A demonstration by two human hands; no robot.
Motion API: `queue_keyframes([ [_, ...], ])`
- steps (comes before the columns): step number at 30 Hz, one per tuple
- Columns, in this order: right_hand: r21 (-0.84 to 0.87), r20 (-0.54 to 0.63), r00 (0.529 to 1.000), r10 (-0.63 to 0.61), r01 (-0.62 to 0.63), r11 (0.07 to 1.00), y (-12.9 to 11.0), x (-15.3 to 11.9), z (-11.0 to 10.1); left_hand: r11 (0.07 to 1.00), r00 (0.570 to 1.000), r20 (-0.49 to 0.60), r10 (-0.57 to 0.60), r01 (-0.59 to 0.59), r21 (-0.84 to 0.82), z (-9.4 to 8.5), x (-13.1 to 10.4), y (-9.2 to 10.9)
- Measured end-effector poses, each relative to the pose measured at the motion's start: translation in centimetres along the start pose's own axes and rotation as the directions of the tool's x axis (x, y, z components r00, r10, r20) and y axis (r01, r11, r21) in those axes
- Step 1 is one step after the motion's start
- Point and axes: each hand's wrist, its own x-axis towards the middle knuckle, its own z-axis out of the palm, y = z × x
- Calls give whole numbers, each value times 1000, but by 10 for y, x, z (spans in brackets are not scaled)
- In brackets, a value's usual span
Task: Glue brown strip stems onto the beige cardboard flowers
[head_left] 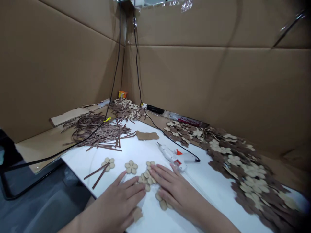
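Small cream flower cut-outs [147, 177] lie bunched on the white board, between my two hands. My left hand [121, 197] rests palm down with its fingers spread, its fingertips at the left side of the bunch. From the right, my right hand [175, 187] reaches over with fingers stretched out, touching the flowers and partly covering them. Another cream flower [162, 202] shows partly under it. A single flower [131, 167] lies flat just beyond my left fingertips. To its left, two brown strips [99, 176] lie against another flower [110, 163].
A white glue gun [173, 157] lies beyond my right hand, its black cable [155, 124] running up. Brown strips [97, 129] heap at the left. Brown and cream flowers pile at the right [243, 165] and far corner [128, 108]. Cardboard walls [206, 74] enclose the board [194, 191].
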Motion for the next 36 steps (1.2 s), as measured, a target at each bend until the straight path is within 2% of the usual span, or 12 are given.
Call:
queue_keyframes([
  [2,0,6,999,41,-41,999,3,-1,4,998,999,39,10,-7,-69,-5,-4,-4],
  [5,-27,-39,999,5,-6,1000,0,0,7,986,997,46,57,-49,-161,-9,-8,-10],
  [9,-172,-192,981,-21,-13,985,7,-1,-4,990,995,-100,20,-34,-134,-10,-10,-21],
  [11,-243,-273,962,15,-85,966,28,-7,-15,997,979,-197,-53,39,-70,-10,-11,-29],
  [14,-301,-330,940,84,-189,935,79,-17,-27,989,947,-295,-127,142,29,-10,-15,-40],
  [17,-306,-220,963,155,-219,926,130,-22,-25,980,930,-346,-125,170,102,-6,-18,-48],
  [20,-315,-120,978,172,-202,927,155,-20,-19,979,917,-383,-110,167,120,5,-19,-51],
  [24,-334,-87,977,192,-210,919,150,-9,-18,976,911,-386,-145,197,99,20,-16,-49],
  [26,-356,-86,984,158,-178,917,146,-4,-18,969,908,-378,-183,232,88,23,-16,-47],
  [30,-349,-176,980,93,-151,925,144,-1,-16,969,910,-364,-198,237,65,21,-16,-42],
  [33,-199,-273,954,123,-181,963,133,2,-17,972,936,-290,-197,226,68,20,-14,-40],
  [36,45,-264,939,219,-215,976,104,10,-22,967,934,-270,-232,252,41,22,-11,-40],
])
